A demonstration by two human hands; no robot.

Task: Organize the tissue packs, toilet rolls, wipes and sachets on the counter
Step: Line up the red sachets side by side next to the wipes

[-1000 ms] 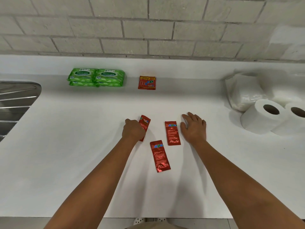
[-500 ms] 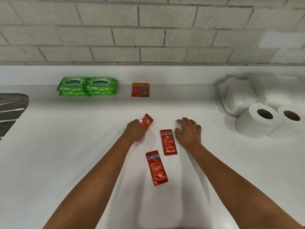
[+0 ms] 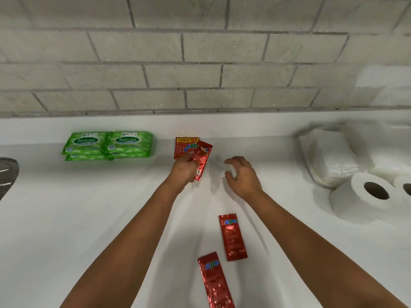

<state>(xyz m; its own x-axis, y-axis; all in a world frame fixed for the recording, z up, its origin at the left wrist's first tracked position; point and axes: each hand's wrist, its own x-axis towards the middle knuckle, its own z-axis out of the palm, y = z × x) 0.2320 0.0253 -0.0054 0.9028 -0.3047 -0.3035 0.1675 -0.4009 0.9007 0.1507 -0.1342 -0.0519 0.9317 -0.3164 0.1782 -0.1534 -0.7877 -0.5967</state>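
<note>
My left hand [image 3: 183, 172] pinches a red sachet [image 3: 202, 163] and holds it over the red sachet pack [image 3: 183, 145] lying at the back of the white counter [image 3: 66, 218]. My right hand [image 3: 242, 176] hovers just to the right, fingers loosely curled, holding nothing. Two more red sachets lie flat nearer me, one [image 3: 232, 237] between my forearms and one [image 3: 215, 282] at the lower edge. Green wipes packs [image 3: 109, 144] sit stacked at the back left. Toilet rolls [image 3: 364, 197] and clear-wrapped tissue packs [image 3: 329, 156] are at the right.
A grey brick wall [image 3: 200, 63] rises behind the counter's low back ledge. The metal sink edge [image 3: 7, 174] shows at the far left.
My left hand has lifted its sachet and carried it back towards the sachet pack by the wall. My right hand has risen off the counter and moved back with it.
</note>
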